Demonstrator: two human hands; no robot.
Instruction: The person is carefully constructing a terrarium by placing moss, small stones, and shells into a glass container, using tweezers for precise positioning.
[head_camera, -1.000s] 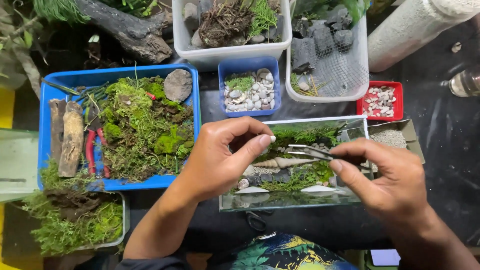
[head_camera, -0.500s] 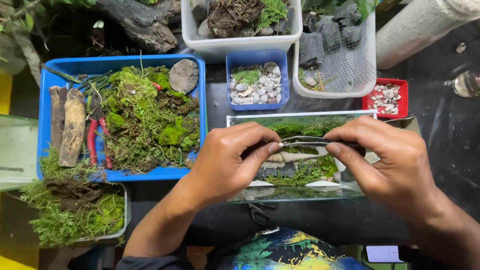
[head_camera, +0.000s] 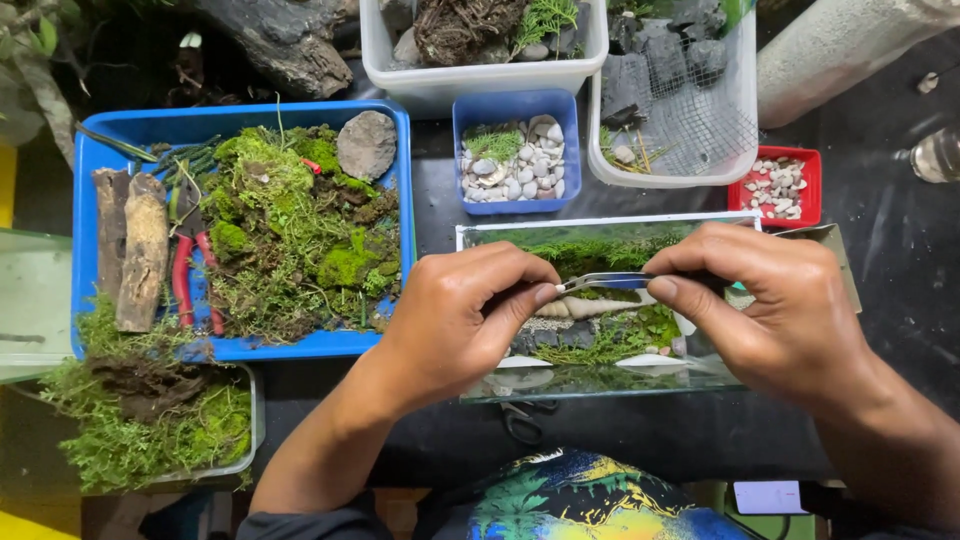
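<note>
Left hand (head_camera: 450, 325): over the near left part of the glass tank (head_camera: 600, 385), forearm running up from the lower left, wrist bent inward, knuckles up. Thumb and forefinger pinched together at the tips, meeting the tweezer points; whether anything small sits between them, cannot tell.

Right hand (head_camera: 775, 315): over the right half of the tank, forearm entering from the lower right, fingers curled, thumb underneath. Clamped on metal tweezers (head_camera: 605, 282), held level and pointing left, tips touching the left fingertips above the tank.

Glass tank: long, rectangular, on the dark table (head_camera: 880, 230) straight ahead of the body. Inside: green moss, dark stones, a long pale spiral shell (head_camera: 580, 308) just beneath the tweezers, flat white shells along the near wall.

Blue tray (head_camera: 240, 115): left of the tank; holds moss, a flat grey stone (head_camera: 367, 145), two bark pieces (head_camera: 132, 250), red-handled pliers (head_camera: 185, 285).

Small blue tub (head_camera: 515, 205): beyond the tank; pale pebbles and a moss tuft.

Red tub (head_camera: 812, 185): beyond the tank's right corner; small pebbles.

White tubs: far edge; one (head_camera: 480, 85) with roots and stones, one (head_camera: 670, 175) with wire mesh and dark rocks.

Moss tray (head_camera: 150, 420): near left corner.

Scissors (head_camera: 520, 425): under the near edge of the tank, partly hidden.
</note>
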